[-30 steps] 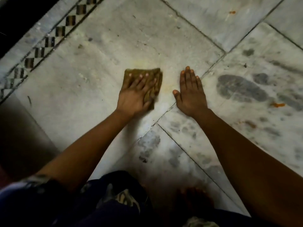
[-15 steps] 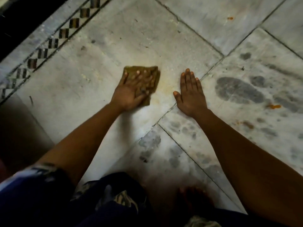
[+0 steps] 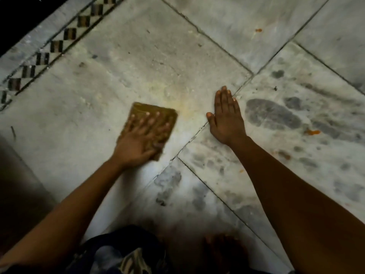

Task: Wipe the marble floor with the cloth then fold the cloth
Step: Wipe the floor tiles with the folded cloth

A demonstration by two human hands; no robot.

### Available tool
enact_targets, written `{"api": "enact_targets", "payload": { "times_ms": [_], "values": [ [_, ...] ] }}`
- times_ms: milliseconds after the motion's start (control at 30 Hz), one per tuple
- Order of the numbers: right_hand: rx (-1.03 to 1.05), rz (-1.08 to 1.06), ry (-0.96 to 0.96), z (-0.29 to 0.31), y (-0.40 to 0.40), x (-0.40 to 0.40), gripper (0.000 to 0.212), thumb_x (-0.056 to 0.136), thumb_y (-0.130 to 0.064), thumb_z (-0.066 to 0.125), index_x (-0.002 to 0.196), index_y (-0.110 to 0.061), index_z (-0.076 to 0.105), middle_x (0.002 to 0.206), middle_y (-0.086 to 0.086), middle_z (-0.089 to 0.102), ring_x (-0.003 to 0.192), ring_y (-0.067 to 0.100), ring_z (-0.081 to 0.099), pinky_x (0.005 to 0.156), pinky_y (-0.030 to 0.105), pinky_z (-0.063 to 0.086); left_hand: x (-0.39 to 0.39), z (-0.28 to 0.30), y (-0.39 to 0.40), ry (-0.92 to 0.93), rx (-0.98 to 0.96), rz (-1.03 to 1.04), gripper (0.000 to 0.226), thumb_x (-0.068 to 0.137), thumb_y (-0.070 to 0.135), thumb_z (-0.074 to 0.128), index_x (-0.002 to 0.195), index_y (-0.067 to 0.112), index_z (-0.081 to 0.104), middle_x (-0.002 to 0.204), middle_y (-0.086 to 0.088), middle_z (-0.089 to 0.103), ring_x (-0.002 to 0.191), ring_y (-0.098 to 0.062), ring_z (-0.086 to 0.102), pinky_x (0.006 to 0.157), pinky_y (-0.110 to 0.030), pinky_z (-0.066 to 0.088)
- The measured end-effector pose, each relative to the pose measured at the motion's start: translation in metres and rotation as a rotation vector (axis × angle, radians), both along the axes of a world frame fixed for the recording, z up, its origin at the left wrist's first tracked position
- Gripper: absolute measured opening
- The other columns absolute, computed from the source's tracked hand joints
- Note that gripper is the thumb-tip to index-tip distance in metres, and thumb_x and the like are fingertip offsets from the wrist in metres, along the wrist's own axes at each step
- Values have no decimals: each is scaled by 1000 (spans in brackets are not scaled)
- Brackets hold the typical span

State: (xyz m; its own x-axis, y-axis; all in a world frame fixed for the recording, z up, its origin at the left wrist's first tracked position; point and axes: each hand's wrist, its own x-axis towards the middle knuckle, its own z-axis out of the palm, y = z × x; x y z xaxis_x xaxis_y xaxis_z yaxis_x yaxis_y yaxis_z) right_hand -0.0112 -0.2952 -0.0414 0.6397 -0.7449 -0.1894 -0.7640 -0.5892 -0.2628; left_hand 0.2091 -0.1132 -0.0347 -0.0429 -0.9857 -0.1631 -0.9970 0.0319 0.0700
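While the right hand (image 3: 226,119) lay where it had been half a second before, flat on the marble floor (image 3: 138,62) with fingers straight and together and the thumb out to the side, the left hand (image 3: 141,138) had slid the cloth (image 3: 164,115) back toward the body and a little leftward. That hand was blurred; its fingers were spread apart and pressed flat on the one brown, folded cloth, which lay on the large pale slab just left of the diagonal joint (image 3: 192,138). The patterned border strip (image 3: 57,45) ran well apart at upper left, with bare marble between it and the cloth. Two orange specks (image 3: 312,132) showed on the right, among dark grey smudges (image 3: 273,116).
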Motion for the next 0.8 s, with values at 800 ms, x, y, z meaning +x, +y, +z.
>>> {"api": "enact_targets", "payload": {
  "times_ms": [800],
  "values": [
    [17, 7, -3, 3, 0, 0, 72, 90, -41, 16, 147, 0, 1, 156, 19, -4, 145, 29, -4, 114, 33, -8, 70, 10, -68, 51, 93, 691, 72, 87, 61, 24, 150, 32, 5, 159, -5, 0, 145, -27, -2, 114, -49, -5]
  ]
}}
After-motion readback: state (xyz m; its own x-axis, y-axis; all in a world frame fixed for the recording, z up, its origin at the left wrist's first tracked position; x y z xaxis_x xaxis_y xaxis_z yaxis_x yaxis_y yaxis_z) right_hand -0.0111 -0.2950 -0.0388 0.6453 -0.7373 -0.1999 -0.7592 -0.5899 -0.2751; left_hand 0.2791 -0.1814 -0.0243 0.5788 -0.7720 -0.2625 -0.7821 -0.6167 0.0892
